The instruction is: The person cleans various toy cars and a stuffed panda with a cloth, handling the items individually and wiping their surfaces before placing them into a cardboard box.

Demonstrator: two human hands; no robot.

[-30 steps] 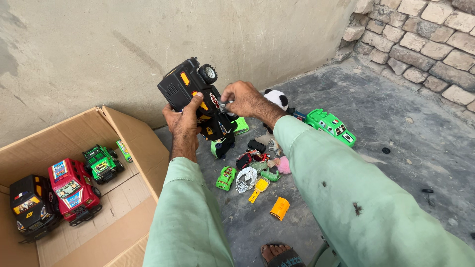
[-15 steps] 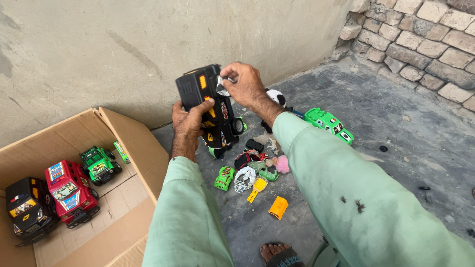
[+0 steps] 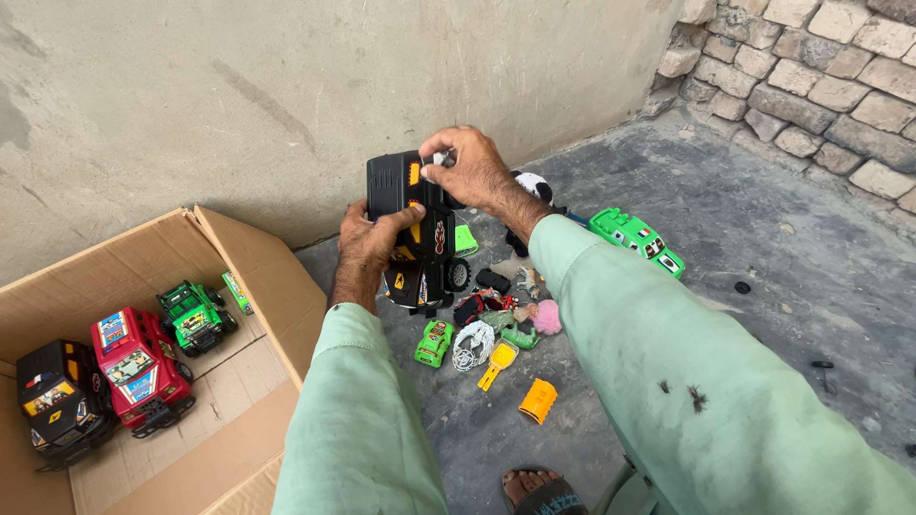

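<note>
We wear a loose, pale green shirt with long sleeves that reach our wrists. The right sleeve [image 3: 706, 381] is wide and creased, with a few small dark specks on the forearm. The left sleeve [image 3: 358, 420] is plain and ends in a neat cuff. Both hands, left [image 3: 367, 243] and right [image 3: 472, 172], are bare. A dark sandal [image 3: 534, 491] covers our foot.

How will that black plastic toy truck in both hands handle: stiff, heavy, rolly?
The black plastic toy truck looks like a rigid shell, likely stiff and light for its size. The left hand supports it easily. Its knobby wheels would probably roll if set down and pushed.
</note>
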